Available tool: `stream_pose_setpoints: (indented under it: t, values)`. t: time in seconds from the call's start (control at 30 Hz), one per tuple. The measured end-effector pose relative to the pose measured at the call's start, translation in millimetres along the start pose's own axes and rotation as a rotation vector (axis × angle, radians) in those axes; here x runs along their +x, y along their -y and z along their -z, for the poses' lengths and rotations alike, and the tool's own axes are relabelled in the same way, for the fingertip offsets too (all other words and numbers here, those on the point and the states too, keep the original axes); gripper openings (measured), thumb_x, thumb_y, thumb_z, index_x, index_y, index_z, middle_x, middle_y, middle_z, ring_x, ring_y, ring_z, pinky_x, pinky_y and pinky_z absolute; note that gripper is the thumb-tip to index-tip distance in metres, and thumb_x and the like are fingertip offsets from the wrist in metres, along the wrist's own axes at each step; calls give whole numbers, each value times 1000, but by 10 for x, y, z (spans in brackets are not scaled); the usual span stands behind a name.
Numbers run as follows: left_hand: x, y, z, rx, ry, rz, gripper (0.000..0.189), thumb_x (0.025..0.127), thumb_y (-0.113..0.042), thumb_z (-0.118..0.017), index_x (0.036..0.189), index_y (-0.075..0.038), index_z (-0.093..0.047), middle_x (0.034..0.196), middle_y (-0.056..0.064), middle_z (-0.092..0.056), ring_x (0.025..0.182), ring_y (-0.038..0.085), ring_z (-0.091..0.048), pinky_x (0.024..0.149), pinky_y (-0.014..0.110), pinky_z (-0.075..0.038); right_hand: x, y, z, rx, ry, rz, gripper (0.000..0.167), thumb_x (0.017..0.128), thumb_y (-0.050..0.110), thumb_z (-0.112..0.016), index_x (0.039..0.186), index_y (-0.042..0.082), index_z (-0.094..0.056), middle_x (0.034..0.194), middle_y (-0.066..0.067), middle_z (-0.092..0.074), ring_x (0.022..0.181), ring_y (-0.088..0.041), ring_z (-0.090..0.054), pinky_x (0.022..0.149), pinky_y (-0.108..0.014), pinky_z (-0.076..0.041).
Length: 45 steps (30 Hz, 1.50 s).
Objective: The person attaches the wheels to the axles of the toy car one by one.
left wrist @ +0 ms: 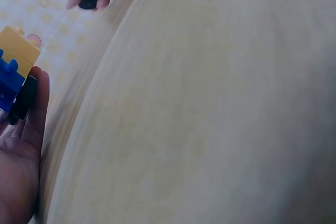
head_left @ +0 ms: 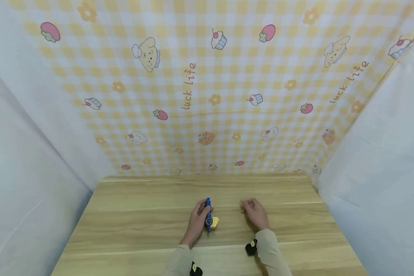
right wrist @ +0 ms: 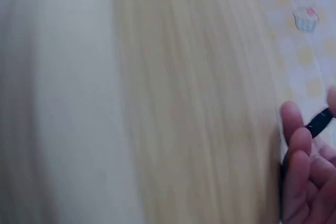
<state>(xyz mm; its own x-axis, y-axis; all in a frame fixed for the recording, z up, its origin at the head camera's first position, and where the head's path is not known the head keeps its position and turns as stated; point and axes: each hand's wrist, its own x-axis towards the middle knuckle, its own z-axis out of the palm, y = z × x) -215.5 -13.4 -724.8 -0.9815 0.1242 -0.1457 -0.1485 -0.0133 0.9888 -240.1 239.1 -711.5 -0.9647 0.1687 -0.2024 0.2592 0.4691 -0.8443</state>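
My left hand (head_left: 196, 222) grips a blue toy vehicle (head_left: 208, 210) built of plastic blocks, held on edge over the wooden table. A yellow block (left wrist: 20, 51) sticks out from its side. In the left wrist view a black wheel (left wrist: 25, 98) shows on it, against the fingers. To the right, my right hand (head_left: 257, 214) is apart from the toy, low over the table. Between its thumb and fingertips it pinches a small round black wheel (left wrist: 88, 1), seen nearly edge-on in the right wrist view (right wrist: 319, 123).
The wooden table (head_left: 141, 214) spans the front. Behind it hangs a yellow checked cloth (head_left: 227, 119) with cartoon prints. White curtains (head_left: 383, 161) close off both sides. A black wrist device (head_left: 251, 247) sits by the right cuff.
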Motion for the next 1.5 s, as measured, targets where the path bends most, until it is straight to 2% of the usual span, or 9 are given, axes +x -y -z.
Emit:
stream_pose_setpoints:
  t: [0.13,0.23,0.37,0.5,0.7,1.07,1.27,1.4,1.5]
  values:
    - [8,16,-11,16,27,16,58,102,-42,-54,148,-9,-42,121,14,-69,119,29,-62,105,44,-47,-18,34,-164,230,131,30,35,97,23,-65,122,-1,-58,78,-4,-61,66,-12,-56,61,-24,-49]
    - [22,25,-36,71,44,34,57,102,-43,-55,146,-8,-46,121,12,-70,118,28,-63,105,49,-47,-46,48,-282,380,218,29,40,101,20,-60,132,-5,-54,84,-10,-62,67,-13,-59,58,-25,-53]
    - [48,37,-76,165,55,48,53,101,-44,-56,142,-11,-52,120,10,-71,113,26,-66,101,50,-50,-71,96,-415,440,308,22,45,103,27,-56,138,-1,-52,101,-13,-69,78,-15,-65,64,-28,-57]
    - [66,48,-99,216,47,37,54,98,-48,-58,140,-13,-54,119,11,-71,108,25,-68,95,48,-54,-82,166,-520,480,367,13,40,100,31,-61,125,1,-56,101,-6,-74,82,-14,-68,68,-28,-57]
    - [74,18,-91,255,45,15,61,96,-55,-57,141,-15,-54,118,12,-69,106,24,-68,91,44,-56,-86,220,-583,497,374,16,26,97,30,-66,105,6,-61,87,6,-71,79,-10,-66,66,-23,-54]
    - [68,-3,-30,206,130,-5,61,95,-46,-64,143,-10,-52,122,14,-69,108,25,-69,91,39,-57,-133,284,-568,420,431,37,31,99,27,-63,111,-2,-63,86,7,-68,81,-9,-63,68,-23,-54]
    - [69,-19,-38,258,100,-1,58,97,-55,-57,139,-16,-54,119,8,-69,107,21,-68,92,40,-56,-122,304,-565,388,483,56,23,101,23,-60,106,1,-65,89,4,-68,84,-13,-64,72,-29,-56]
    - [79,-32,-57,275,81,5,50,98,-56,-53,135,-22,-57,115,3,-70,105,17,-67,93,41,-54,-113,273,-590,372,480,69,28,102,26,-59,115,1,-62,97,0,-69,88,-13,-64,72,-28,-55]
    - [87,-31,-66,267,88,-1,46,100,-54,-52,133,-24,-58,117,4,-70,107,18,-67,94,44,-53,-114,241,-605,369,459,82,41,101,30,-60,130,1,-55,113,-9,-68,91,-14,-65,72,-28,-55]
